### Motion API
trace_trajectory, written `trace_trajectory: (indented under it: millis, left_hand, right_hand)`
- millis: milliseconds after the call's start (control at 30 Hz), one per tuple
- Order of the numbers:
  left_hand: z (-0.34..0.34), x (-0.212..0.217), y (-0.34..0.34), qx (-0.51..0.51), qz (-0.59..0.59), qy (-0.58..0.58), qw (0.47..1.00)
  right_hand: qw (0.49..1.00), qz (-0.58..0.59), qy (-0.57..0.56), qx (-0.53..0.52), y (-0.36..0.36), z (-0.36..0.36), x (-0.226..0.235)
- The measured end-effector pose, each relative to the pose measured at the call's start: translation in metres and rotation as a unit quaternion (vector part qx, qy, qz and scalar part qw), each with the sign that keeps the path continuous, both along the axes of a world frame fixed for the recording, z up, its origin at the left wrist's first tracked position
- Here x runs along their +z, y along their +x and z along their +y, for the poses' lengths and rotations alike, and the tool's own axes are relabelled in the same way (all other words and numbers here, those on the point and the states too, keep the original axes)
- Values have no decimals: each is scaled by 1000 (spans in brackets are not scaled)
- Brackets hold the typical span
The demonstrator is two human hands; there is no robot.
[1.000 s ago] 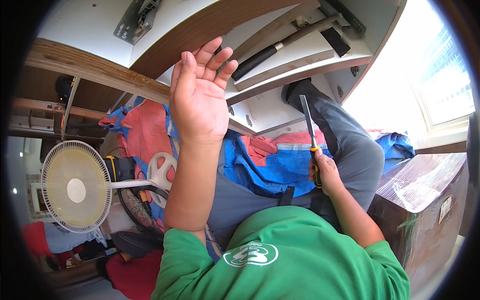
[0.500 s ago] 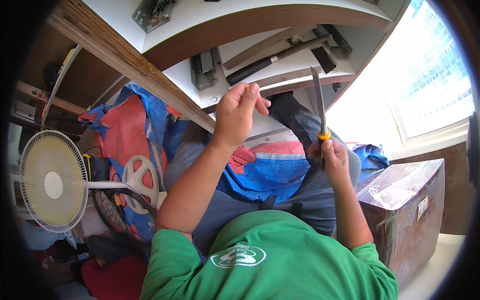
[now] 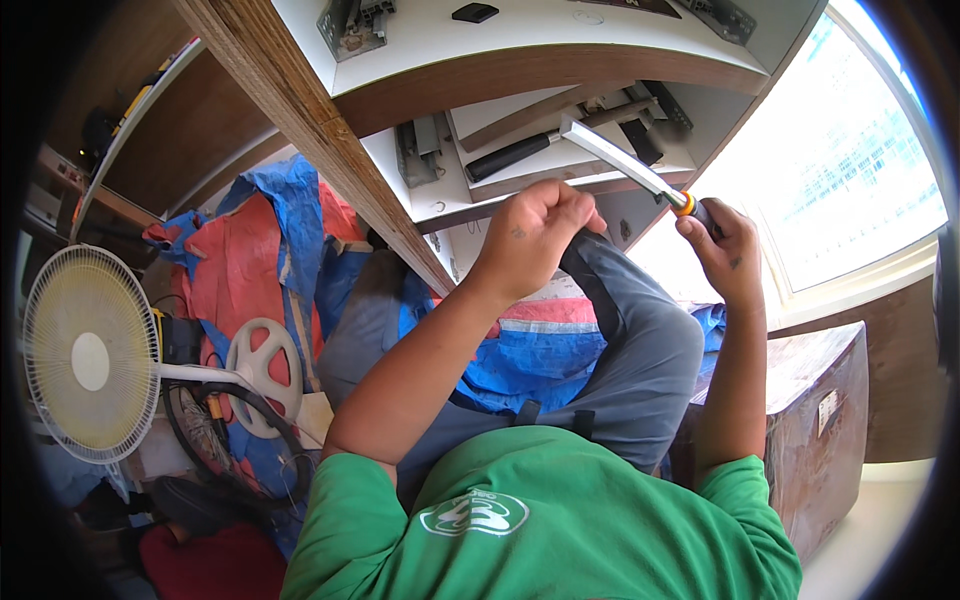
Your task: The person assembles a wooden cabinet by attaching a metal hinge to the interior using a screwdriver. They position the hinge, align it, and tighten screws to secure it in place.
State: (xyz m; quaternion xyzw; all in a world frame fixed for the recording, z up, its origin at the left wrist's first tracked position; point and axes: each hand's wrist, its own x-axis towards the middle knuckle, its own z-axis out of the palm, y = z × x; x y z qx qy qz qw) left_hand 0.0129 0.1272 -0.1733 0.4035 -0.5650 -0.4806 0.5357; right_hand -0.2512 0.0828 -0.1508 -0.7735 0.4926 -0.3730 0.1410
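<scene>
My right hand (image 3: 728, 250) is closed round the dark handle of a chisel (image 3: 625, 165) with a yellow ring below its flat metal blade. The blade points up and to the left, its tip in front of the open drawer. My left hand (image 3: 538, 235) is closed, with thumb and fingers pinched together beside my raised knee in grey trousers (image 3: 640, 330). Whatever those fingers may hold is hidden. Just beyond the left hand, a tool with a black grip (image 3: 510, 157) lies in the white drawer box (image 3: 555, 185) with wooden strips.
Above the drawer is a white shelf (image 3: 540, 45) with metal drawer slides on it. A plywood edge (image 3: 310, 130) runs along the cabinet's left. A white fan (image 3: 90, 350) lies at left beside a blue and red tarp (image 3: 245, 245). A wrapped brown box (image 3: 820, 430) stands at right, below a window.
My right hand has moved up and to the right, and the chisel has swung from near upright to slanting left. My left hand has moved slightly right and down. The view has shifted a little.
</scene>
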Motion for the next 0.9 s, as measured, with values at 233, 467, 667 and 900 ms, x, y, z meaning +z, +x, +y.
trace_trajectory:
  millis: [233, 467, 667, 900]
  left_hand:
    - [-32, 21, -30, -14, 103, -57, 993]
    - [-56, 46, -34, 1, 170, 75, 983]
    - [-66, 52, -35, -26, 111, 123, 986]
    - [-82, 50, -34, -52, 168, 135, 975]
  right_hand:
    - [999, -14, 24, 18, 3, -15, 2]
    - [1000, 6, 13, 23, 11, -36, 0]
    - [999, 18, 23, 29, 16, -50, 4]
    - [997, 68, 4, -19, 20, -64, 3]
